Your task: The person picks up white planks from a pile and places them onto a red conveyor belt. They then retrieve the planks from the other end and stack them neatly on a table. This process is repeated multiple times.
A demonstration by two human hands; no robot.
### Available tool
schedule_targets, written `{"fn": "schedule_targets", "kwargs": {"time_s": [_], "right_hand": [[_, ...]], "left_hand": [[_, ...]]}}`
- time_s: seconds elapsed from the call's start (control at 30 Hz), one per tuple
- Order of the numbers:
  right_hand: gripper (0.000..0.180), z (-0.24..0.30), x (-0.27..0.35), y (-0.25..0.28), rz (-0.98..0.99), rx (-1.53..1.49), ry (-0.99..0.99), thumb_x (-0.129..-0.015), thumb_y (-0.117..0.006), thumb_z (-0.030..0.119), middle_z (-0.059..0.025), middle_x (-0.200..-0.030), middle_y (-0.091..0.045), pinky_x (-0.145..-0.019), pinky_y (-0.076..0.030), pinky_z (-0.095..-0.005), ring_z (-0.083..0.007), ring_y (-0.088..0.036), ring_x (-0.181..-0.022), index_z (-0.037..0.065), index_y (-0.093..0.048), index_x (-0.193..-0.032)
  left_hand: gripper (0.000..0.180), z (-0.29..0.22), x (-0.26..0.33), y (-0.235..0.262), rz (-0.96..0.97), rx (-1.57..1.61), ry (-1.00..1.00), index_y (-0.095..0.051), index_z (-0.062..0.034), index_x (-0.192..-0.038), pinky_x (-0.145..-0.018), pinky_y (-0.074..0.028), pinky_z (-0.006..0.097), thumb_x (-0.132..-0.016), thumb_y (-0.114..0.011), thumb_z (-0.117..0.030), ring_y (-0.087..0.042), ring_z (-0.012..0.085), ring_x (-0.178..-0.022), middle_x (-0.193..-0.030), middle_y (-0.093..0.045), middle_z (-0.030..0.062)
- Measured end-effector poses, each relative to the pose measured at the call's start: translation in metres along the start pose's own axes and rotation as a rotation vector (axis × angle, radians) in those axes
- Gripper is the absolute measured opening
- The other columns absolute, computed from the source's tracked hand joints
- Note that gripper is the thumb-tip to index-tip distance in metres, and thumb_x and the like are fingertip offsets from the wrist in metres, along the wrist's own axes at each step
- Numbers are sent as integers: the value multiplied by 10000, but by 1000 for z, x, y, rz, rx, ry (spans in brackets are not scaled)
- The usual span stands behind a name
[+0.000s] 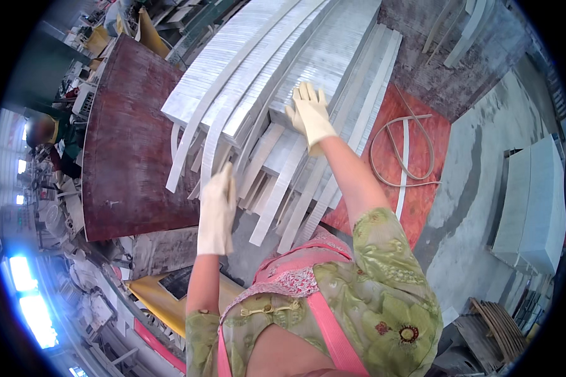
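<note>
My right hand [309, 118], in a cream rubber glove, lies flat with its fingers stretched out on a block of closely packed silvery-white strips [324, 60]. In the same kind of glove, my left hand [216, 213] is closed at the near end of a long pale flat strip [211, 141]. That strip curves away over the top of a second packed block [201, 78]. Its lower end disappears behind the left glove, and the thumb is hidden. Another loose strip [185, 154] lies just left of it, its end overhanging the block's near edge.
More strips [277, 191] jut toward me beneath the blocks. A dark red board [132, 144] stands at left. On a red sheet [352, 217] at right lies a looped thin strip [390, 179]. Farther right is a pale stack [528, 201]. Another person [60, 138] is at far left.
</note>
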State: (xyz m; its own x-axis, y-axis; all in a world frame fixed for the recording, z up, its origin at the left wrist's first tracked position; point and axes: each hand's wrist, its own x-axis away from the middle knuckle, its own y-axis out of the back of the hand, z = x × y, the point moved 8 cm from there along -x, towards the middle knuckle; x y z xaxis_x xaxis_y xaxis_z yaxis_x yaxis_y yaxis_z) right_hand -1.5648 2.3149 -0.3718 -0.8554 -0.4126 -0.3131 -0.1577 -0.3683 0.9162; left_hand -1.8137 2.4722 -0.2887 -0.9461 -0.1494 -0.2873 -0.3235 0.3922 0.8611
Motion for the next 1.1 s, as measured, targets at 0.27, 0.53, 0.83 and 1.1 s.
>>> {"fn": "schedule_targets", "kwargs": {"time_s": [0.27, 0.53, 0.83, 1.1], "right_hand": [[441, 42, 150, 23, -19, -892, 0, -994, -578, 223, -201, -1404, -587, -1139, -410, -402, -338, -540, -1326, -19, -572, -1363], [614, -7, 127, -17, -171, -661, -303, -1068, -411, 346, -250, -1568, -380, -1224, -255, -406, -356, -355, -1470, -7, -293, -1556], [703, -34, 114, -20, 14, -1156, -433, -1019, -542, 459, -245, -1549, -416, -1176, -312, -358, -328, -400, -1444, -20, -382, -1508], [370, -61, 307, -16, -394, -1039, -726, -1009, -582, 295, -84, -1066, -706, -947, -478, -322, -166, -632, -1024, -22, -699, -1159]], "left_hand": [[314, 3, 105, -32, 225, 197, 236, -651, -32, -1269, -834, -535, 401, -1036, -538, -209, -702, 325, -920, -1040, -733, 185], [396, 30, 117, -28, 124, 553, 625, -611, -18, -1346, -942, -504, 312, -1071, -496, -279, -688, 201, -1064, -1139, -734, 118], [377, 50, 129, -67, -29, 953, 664, -573, 28, -1355, -983, -512, 311, -1083, -497, -221, -676, 199, -1108, -1135, -711, 145], [402, 32, 139, -28, 5, 944, 510, -565, 32, -1369, -987, -506, 308, -1077, -508, -239, -686, 201, -1107, -1124, -723, 155]]}}
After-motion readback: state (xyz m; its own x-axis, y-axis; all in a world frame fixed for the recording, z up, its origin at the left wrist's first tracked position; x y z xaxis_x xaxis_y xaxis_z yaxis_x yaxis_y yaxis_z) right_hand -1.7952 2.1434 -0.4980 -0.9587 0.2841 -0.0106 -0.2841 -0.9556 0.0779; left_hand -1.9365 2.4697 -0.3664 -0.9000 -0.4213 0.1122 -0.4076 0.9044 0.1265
